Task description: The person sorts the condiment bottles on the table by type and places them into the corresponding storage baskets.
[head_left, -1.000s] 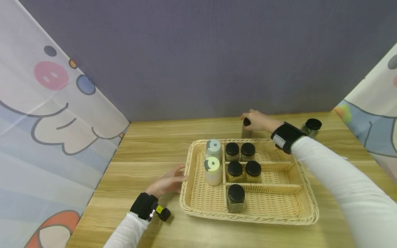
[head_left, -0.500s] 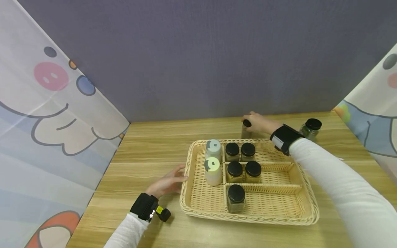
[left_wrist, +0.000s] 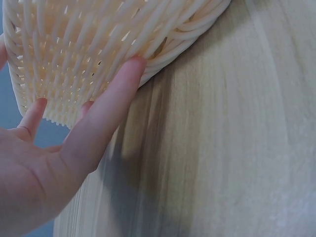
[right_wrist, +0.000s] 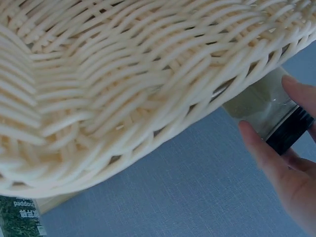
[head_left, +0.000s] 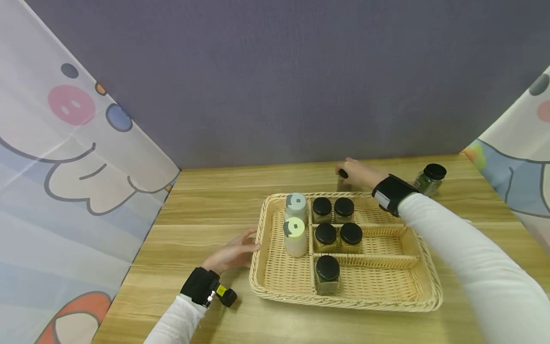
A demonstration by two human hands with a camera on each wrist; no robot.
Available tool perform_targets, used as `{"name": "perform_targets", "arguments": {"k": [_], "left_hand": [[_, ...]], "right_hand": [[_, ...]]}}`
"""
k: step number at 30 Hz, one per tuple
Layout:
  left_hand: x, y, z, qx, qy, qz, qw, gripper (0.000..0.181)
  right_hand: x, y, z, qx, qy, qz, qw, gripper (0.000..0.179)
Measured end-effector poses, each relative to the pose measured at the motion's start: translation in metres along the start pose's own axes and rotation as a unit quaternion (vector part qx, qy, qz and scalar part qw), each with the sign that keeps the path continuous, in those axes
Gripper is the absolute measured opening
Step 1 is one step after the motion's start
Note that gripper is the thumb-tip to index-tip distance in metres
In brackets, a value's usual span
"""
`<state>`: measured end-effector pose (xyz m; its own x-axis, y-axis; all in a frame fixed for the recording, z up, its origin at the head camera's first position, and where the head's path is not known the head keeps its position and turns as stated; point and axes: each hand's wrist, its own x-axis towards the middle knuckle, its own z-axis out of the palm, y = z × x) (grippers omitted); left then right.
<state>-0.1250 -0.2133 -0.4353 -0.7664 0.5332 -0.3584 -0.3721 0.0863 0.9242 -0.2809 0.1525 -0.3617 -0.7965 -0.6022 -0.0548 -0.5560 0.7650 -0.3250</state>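
My right hand (head_left: pixel 360 173) grips a black-capped spice jar (right_wrist: pixel 261 104) just behind the wicker basket (head_left: pixel 361 303). In the right wrist view the thumb and fingers pinch the clear jar near its cap, and the basket's rim hides its far end. My left hand (head_left: pixel 229 253) touches the left outer wall of the basket; in the left wrist view the thumb (left_wrist: pixel 106 116) lies extended along the weave. Several black-capped jars (head_left: pixel 327 276) stand upright in the divided compartments. Two pale-capped bottles (head_left: pixel 295 241) stand in the long left compartment.
Another black-capped jar (head_left: pixel 429 179) with green contents stands on the wooden table (head_left: pixel 206 191) behind the basket's right corner. A grey partition (head_left: pixel 275 95) rises at the table's back edge. Patterned curtains (head_left: pixel 68 191) hang at both sides.
The right hand and its jar have shifted slightly to the right and nearer the basket. The left hand, basket and jars inside stay where they were.
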Motion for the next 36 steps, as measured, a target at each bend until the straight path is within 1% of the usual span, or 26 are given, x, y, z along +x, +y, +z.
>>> {"name": "perform_targets", "arguments": {"k": [4, 12, 20, 25, 36], "left_hand": [[-0.0007, 0.0007, 0.0000, -0.008, -0.005, 0.002, 1.0000, 0.055], [-0.0016, 0.0028, 0.0000, -0.010, -0.008, -0.001, 0.9999, 0.057], [-0.0004, 0.0013, -0.0016, -0.014, -0.011, 0.001, 0.9998, 0.055], [0.0005, 0.0004, -0.0007, -0.009, -0.004, 0.002, 0.9999, 0.054], [0.0033, -0.0015, -0.0004, -0.011, 0.000, -0.001, 0.9999, 0.055]], "right_hand": [[0.0011, -0.0006, -0.0005, -0.002, 0.001, -0.003, 1.0000, 0.028], [0.0018, 0.0004, -0.0009, -0.013, 0.003, -0.010, 0.9999, 0.027], [0.0037, 0.0020, -0.0006, -0.024, -0.003, -0.020, 0.9995, 0.027], [0.0027, 0.0013, -0.0021, -0.023, -0.011, -0.017, 0.9995, 0.027], [-0.0014, 0.0013, -0.0078, -0.029, -0.009, -0.042, 0.9987, 0.024]]}}
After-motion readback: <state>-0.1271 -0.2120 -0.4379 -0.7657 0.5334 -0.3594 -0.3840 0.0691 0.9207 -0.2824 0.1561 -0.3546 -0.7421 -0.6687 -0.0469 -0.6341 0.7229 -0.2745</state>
